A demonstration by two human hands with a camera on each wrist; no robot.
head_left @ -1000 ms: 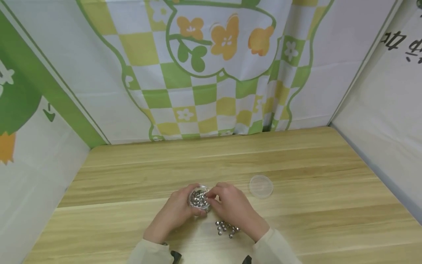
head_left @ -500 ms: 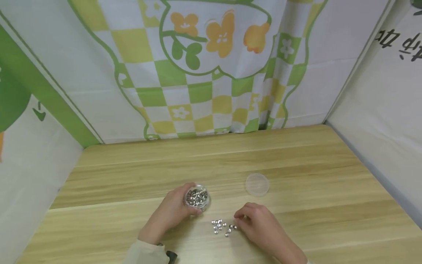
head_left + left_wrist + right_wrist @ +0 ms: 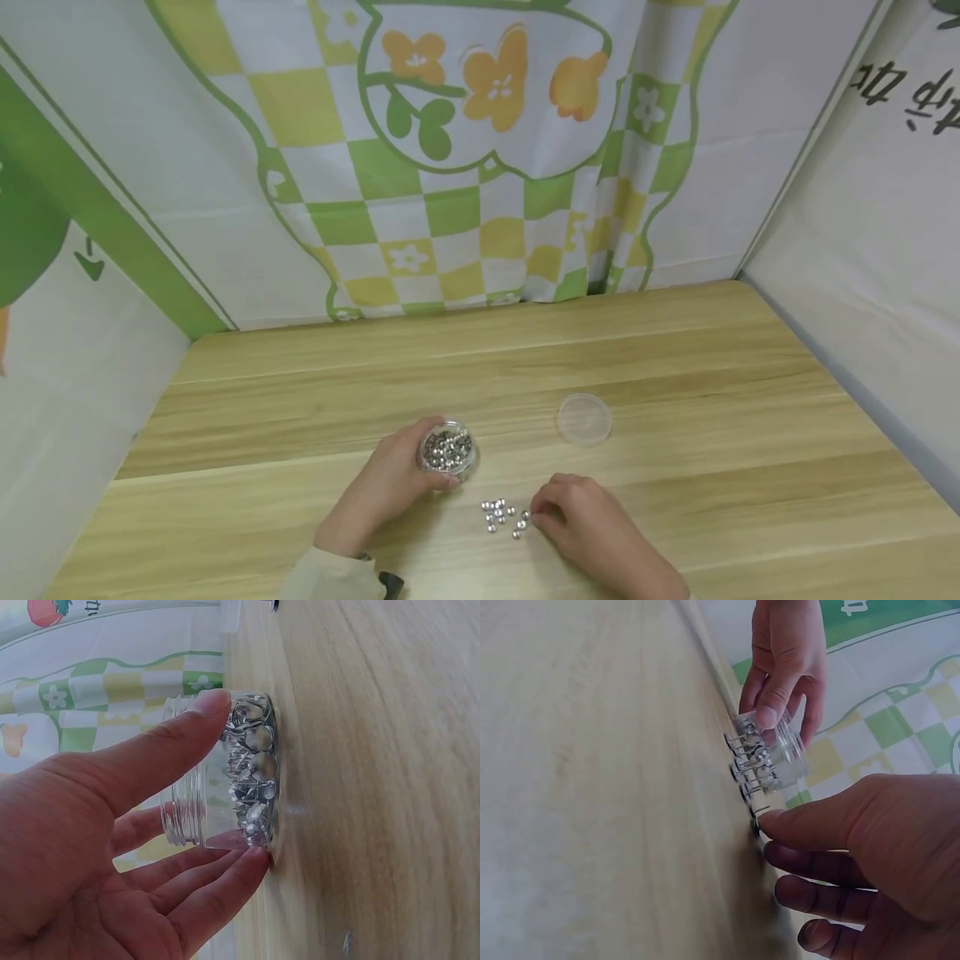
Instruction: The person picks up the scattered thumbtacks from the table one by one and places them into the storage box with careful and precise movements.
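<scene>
My left hand [image 3: 393, 475] grips a clear jar [image 3: 216, 796], thumb on one side and fingers round the other. The jar stands uncapped on the table, partly filled with silver thumbtacks [image 3: 259, 739]. To its lower right in the head view, several loose thumbtacks [image 3: 498, 514] lie scattered with pins pointing up. My right hand [image 3: 581, 518] is low at the right edge of this group, thumb and forefinger pinching at a thumbtack [image 3: 756, 826]. The fingertips largely cover that tack in the head view.
A round translucent lid [image 3: 585, 419] lies flat beyond the right hand. The wooden table [image 3: 300, 375] ends at a green, yellow and white patterned curtain [image 3: 457, 208], with pale printed fabric along both sides.
My right hand has gone from the jar's mouth down to the right side of the loose thumbtacks, its fingertips closing on the outermost one. The left hand stays round the jar.
</scene>
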